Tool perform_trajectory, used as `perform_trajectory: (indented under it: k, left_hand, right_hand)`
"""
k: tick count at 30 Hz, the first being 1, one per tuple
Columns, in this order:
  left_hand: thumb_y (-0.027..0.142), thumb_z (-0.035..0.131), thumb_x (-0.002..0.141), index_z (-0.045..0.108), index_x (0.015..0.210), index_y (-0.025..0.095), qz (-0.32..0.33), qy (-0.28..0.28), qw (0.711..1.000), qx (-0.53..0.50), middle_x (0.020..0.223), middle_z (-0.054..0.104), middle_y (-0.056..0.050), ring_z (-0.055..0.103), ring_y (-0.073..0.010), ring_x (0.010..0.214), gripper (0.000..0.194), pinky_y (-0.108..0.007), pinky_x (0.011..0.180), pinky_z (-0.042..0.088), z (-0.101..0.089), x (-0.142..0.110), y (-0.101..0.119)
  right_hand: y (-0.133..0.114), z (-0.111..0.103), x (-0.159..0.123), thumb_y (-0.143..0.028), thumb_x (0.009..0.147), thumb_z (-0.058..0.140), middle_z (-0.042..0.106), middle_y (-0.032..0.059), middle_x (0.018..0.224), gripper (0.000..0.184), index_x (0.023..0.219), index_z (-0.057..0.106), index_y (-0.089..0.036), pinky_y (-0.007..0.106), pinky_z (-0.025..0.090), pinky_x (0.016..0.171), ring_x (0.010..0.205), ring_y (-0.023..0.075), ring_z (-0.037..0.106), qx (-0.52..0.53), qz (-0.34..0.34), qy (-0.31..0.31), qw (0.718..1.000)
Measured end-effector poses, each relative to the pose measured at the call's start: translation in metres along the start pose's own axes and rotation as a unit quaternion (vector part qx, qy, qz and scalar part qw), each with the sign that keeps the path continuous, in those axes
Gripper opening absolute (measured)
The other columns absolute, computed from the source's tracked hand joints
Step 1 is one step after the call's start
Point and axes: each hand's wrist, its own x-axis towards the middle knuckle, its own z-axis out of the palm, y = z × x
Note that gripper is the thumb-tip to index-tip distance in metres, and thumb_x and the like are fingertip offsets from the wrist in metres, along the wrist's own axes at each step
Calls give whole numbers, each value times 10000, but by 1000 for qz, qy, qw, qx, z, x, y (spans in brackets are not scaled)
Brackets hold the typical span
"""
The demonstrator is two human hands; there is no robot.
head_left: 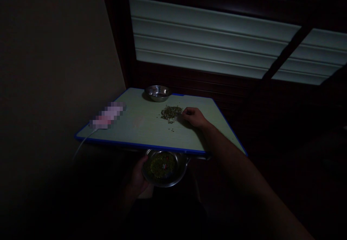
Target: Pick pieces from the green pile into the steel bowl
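Note:
A small pile of green grains lies on a pale table with a blue edge. My right hand rests on the table just right of the pile, fingers curled, fingertips touching the grains. Below the table's near edge my left hand grips the rim of a steel bowl that holds more green grains. What the right fingers hold, if anything, is too small and dark to make out.
A second steel bowl stands at the table's far edge. A pink blurred object with a white cable lies at the left side. A wall stands left, a dark-framed louvred window behind. The room is dim.

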Motion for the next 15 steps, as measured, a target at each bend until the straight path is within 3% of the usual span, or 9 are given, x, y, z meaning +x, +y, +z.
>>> perform_trajectory:
  k: [9, 15]
  left_hand:
    - [272, 614, 758, 721, 830, 128, 1, 7, 1000, -6, 780, 764, -89, 712, -259, 804, 194, -374, 772, 553, -3, 3, -1]
    - [256, 536, 814, 732, 847, 113, -2, -3, 1000, -10, 814, 771, -109, 714, -234, 771, 245, -349, 722, 565, 2, 0, 0]
  right_hand:
    - [2, 0, -1, -407, 619, 610, 551, -11, 617, 252, 663, 592, -160, 249, 356, 574, 588, 111, 451, 1, -13, -18, 1000]
    - [0, 1, -2, -394, 610, 616, 547, -11, 598, 240, 648, 591, -158, 249, 349, 565, 574, 111, 452, 5, -17, -24, 1000]
